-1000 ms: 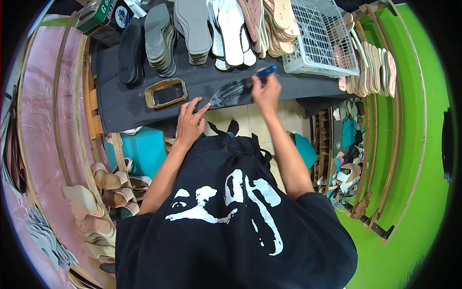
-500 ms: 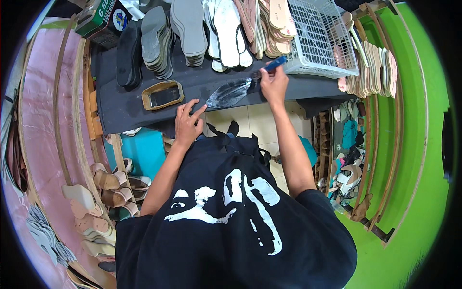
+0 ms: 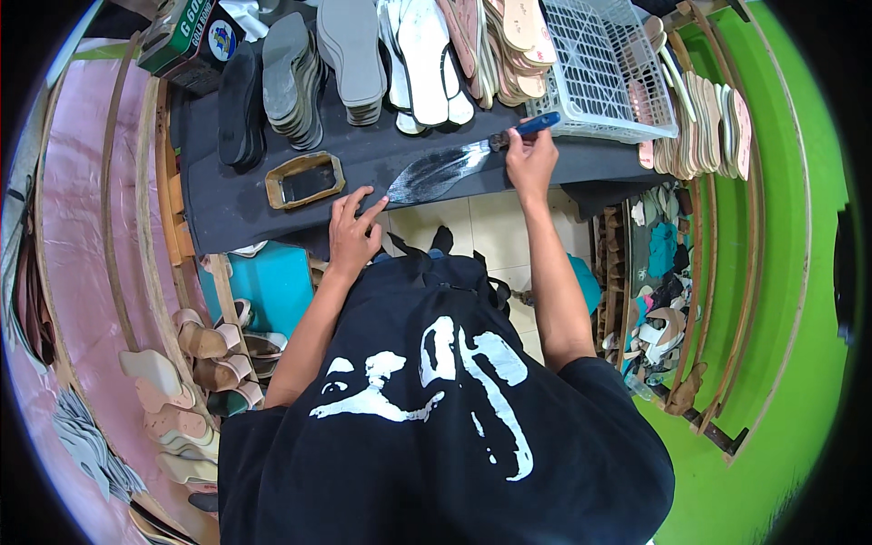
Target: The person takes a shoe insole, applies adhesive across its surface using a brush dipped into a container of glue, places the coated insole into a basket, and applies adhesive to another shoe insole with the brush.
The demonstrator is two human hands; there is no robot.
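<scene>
Gripping blue-handled brush (image 3: 545,122) in right hand (image 3: 533,162), closed around it, at right end of shiny streaked patch (image 3: 438,174). Touching patch's left tip with left hand (image 3: 354,232), spread open. Seeing that patch on dark table (image 3: 232,213), near front edge, right of tray (image 3: 307,196), in front of insoles (image 3: 350,54).

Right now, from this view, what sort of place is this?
Probably a small shoemaking workshop: stacked insole-shaped pieces line the dark worktable, sandal-like footwear sits at lower left, and the right hand holds a blue-handled brush.
</scene>
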